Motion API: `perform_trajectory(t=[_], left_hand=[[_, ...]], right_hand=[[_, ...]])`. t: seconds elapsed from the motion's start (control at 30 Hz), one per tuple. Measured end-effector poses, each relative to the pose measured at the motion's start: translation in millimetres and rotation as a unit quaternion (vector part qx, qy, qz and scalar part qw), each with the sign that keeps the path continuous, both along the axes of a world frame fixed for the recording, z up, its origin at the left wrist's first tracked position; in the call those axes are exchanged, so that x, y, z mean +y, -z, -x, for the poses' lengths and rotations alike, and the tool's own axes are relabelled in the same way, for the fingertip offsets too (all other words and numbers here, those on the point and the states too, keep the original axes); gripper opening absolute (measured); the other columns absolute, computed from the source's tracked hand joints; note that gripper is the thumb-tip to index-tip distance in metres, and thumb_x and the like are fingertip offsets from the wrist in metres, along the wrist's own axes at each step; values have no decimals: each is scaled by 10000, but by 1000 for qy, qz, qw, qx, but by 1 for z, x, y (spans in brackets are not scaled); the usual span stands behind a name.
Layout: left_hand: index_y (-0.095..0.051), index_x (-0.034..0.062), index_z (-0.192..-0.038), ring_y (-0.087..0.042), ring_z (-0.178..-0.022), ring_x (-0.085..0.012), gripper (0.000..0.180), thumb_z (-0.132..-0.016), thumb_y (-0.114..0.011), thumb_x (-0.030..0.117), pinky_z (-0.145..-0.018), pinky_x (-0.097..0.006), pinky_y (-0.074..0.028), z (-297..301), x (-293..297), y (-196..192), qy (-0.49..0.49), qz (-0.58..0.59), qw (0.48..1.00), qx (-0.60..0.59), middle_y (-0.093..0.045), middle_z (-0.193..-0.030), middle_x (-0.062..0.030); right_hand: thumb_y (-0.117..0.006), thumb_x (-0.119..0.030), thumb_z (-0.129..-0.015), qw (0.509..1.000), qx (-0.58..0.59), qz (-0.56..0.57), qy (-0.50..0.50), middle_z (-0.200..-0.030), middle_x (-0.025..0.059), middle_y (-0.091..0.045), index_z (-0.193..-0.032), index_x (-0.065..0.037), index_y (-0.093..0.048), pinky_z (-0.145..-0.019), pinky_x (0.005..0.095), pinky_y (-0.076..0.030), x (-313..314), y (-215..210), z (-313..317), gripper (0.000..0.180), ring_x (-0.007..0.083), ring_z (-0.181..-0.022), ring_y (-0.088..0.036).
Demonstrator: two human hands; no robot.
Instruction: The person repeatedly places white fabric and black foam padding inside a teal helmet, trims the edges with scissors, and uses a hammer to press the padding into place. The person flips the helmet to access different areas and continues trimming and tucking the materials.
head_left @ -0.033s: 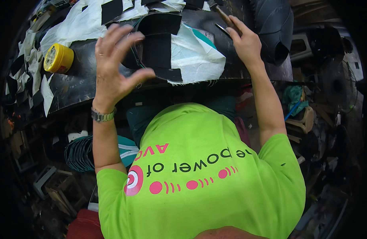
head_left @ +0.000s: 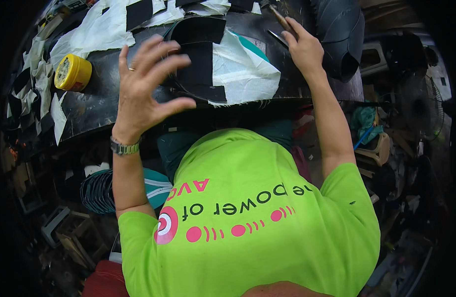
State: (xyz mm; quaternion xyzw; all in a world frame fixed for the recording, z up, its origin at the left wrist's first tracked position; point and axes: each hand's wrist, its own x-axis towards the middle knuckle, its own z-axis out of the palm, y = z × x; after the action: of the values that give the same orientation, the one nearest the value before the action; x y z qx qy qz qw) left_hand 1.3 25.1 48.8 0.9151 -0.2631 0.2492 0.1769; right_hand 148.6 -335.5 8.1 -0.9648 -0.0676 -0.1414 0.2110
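Black cut piece (head_left: 201,64) lies flat on the dark worktable (head_left: 104,106), near its front edge, partly overlapping a white and teal sheet (head_left: 243,69). Left hand (head_left: 144,89) hovers just above the piece's left side, fingers spread and curled, grasping nothing; ring on one finger, metal watch (head_left: 123,146) at the wrist. Right hand (head_left: 302,47) is clenched around a slim metal tool (head_left: 282,24) at the table's far right; tool type unclear. Yellow round tin (head_left: 72,73) sits left of the left hand. More black and white offcuts (head_left: 40,79) scattered along the left edge
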Motion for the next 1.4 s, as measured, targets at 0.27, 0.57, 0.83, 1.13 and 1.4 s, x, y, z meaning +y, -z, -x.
perform_trajectory(t=[0.27,0.57,0.83,1.13,1.4], left_hand=[[-697,129,-936,-668,-838,-194,235,-737,-822,131,-983,-394,-436,15,-47,12,-13,-129,990,58,-636,-845,-4],[-616,2,-1065,-688,-926,-404,136,-945,-632,63,-782,-463,-557,-31,-70,-6,66,-120,952,274,-664,-1018,-209],[-704,81,-1250,-666,-1123,-329,378,-880,-702,4,-974,-404,-541,-67,-60,15,97,-100,961,241,-678,-1204,-127],[-688,60,-1144,-646,-1100,-331,281,-867,-730,33,-962,-409,-528,-74,-58,15,96,-59,943,312,-671,-1185,-130],[-674,46,-1135,-659,-1019,-342,225,-911,-694,57,-897,-421,-532,-83,-60,22,104,-63,940,318,-663,-1120,-141]], right_hand=[[-725,-266,-929,953,-266,-1,-141,-1136,147,-709,-1488,-211,-544,-950,484,-523,19,6,1,590,370,-1031,-675],[-627,-114,-924,982,2,183,39,-1170,187,-676,-1384,-122,-583,-910,505,-531,-47,19,67,462,384,-1108,-643],[-644,-40,-836,992,72,106,-21,-1041,165,-690,-1433,-107,-556,-815,446,-547,-76,17,64,607,317,-926,-696],[-587,-5,-793,845,341,-411,-34,-881,43,-635,-1485,-46,-515,-678,229,-508,-92,-32,115,697,89,-704,-613],[-563,94,-843,925,226,-279,-120,-915,15,-586,-1407,-59,-609,-736,215,-453,-15,-36,153,587,84,-783,-560]])
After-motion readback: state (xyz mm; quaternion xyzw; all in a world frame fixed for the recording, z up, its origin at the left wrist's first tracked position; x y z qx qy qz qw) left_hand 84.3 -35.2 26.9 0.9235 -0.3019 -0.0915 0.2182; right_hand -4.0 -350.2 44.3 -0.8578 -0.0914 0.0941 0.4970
